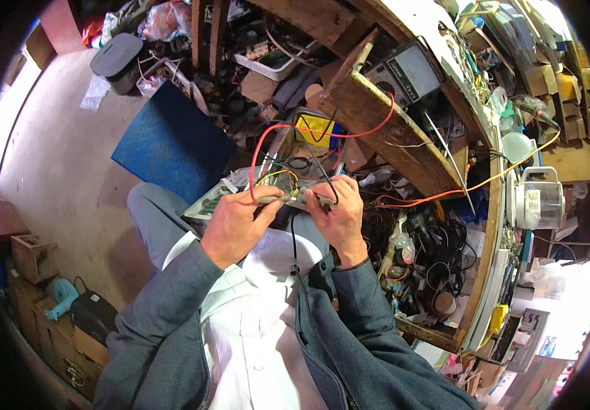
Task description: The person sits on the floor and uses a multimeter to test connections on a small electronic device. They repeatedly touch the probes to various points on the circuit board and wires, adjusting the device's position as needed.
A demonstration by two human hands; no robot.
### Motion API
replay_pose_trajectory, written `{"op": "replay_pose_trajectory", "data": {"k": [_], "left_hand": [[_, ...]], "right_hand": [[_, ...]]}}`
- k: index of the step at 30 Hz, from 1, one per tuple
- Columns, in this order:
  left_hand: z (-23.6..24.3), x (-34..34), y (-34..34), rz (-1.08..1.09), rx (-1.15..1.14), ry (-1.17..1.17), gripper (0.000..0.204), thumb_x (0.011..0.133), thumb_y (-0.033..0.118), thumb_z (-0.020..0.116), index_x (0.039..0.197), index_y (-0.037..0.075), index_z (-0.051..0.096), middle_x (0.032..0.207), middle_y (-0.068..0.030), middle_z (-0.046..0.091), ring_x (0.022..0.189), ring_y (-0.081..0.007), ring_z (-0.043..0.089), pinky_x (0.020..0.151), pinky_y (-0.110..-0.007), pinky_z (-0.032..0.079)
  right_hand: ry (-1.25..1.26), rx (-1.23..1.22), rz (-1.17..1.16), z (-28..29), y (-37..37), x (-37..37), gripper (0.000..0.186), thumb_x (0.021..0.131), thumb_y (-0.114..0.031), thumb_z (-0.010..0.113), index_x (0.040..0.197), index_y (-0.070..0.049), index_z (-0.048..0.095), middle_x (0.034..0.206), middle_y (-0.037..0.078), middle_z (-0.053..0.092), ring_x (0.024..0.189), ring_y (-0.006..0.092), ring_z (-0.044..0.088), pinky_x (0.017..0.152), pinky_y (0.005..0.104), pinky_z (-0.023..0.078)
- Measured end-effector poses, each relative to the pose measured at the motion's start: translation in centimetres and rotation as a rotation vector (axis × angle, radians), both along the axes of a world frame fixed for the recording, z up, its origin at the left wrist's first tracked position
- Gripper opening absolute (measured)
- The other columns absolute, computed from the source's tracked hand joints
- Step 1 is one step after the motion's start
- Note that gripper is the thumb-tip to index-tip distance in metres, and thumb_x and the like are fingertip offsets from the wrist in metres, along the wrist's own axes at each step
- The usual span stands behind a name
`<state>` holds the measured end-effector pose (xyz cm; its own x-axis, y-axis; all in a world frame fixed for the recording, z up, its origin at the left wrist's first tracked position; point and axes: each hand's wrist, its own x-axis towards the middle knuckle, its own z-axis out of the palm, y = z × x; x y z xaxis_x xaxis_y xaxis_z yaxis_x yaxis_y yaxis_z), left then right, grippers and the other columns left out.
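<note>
My left hand is closed on a probe with a red lead. My right hand is closed on another probe with a black lead. Both tips are over wires and a small connector inside an open metal-cased device across my lap, with a green circuit board at its left end. Whether the tips touch contacts is too small to tell. An analog meter with a pale face lies in the wooden bench at upper right.
A blue square panel stands left of the device. A yellow-and-blue object lies behind it. A wooden board crosses the upper right. Tangled black cables, an orange cord and a clear container crowd my right.
</note>
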<state>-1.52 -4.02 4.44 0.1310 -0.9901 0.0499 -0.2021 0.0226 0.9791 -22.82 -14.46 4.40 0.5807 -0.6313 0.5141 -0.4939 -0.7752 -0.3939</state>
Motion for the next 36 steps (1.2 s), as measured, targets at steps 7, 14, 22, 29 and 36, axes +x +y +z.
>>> {"op": "replay_pose_trajectory", "data": {"k": [7, 14, 22, 29, 36], "left_hand": [[-0.7, -0.3, 0.1, 0.035, -0.107, -0.069, 0.018, 0.101, 0.009, 0.072, 0.113, -0.005, 0.075, 0.099, -0.0157, 0.080, 0.085, -0.0202, 0.077, 0.078, -0.032, 0.058], [-0.8, -0.3, 0.4, 0.018, -0.048, -0.080, 0.021, 0.101, 0.012, 0.073, 0.114, -0.004, 0.074, 0.105, -0.0151, 0.080, 0.084, -0.0249, 0.077, 0.078, -0.034, 0.059], [-0.9, -0.3, 0.2, 0.022, -0.021, 0.022, 0.021, 0.101, 0.009, 0.073, 0.117, -0.004, 0.075, 0.105, -0.0145, 0.080, 0.088, -0.0176, 0.076, 0.080, -0.031, 0.058], [-0.6, -0.3, 0.5, 0.030, 0.035, 0.053, 0.022, 0.101, 0.008, 0.072, 0.119, -0.004, 0.075, 0.107, -0.0141, 0.081, 0.094, -0.0171, 0.076, 0.085, -0.031, 0.059], [-0.8, -0.4, 0.6, 0.024, 0.043, 0.084, 0.021, 0.103, 0.006, 0.071, 0.121, -0.004, 0.074, 0.105, -0.0121, 0.081, 0.093, -0.0128, 0.074, 0.086, -0.030, 0.058]], "right_hand": [[0.003, -0.015, 0.007, 0.2, 0.4, 0.4, 0.012, 0.087, -0.006, 0.082, 0.089, -0.007, 0.070, 0.081, 0.007, 0.068, 0.079, 0.0285, 0.067, 0.090, 0.0441, 0.053], [0.003, -0.034, 0.009, -0.5, 0.1, 0.1, 0.013, 0.088, -0.006, 0.082, 0.090, -0.008, 0.069, 0.082, 0.006, 0.067, 0.080, 0.0294, 0.066, 0.090, 0.0446, 0.052], [-0.016, -0.009, 0.005, -0.6, -0.1, 0.1, 0.014, 0.087, -0.005, 0.082, 0.089, -0.007, 0.069, 0.080, 0.006, 0.067, 0.079, 0.0295, 0.065, 0.090, 0.0434, 0.052], [-0.056, -0.003, 0.011, -0.6, -0.2, 0.3, 0.015, 0.086, -0.005, 0.083, 0.088, -0.007, 0.069, 0.079, 0.006, 0.066, 0.076, 0.0288, 0.064, 0.086, 0.0422, 0.051], [-0.058, -0.002, 0.017, -0.8, -0.2, 0.1, 0.015, 0.085, -0.004, 0.083, 0.088, -0.007, 0.069, 0.078, 0.007, 0.065, 0.074, 0.0291, 0.063, 0.083, 0.0414, 0.050]]}}
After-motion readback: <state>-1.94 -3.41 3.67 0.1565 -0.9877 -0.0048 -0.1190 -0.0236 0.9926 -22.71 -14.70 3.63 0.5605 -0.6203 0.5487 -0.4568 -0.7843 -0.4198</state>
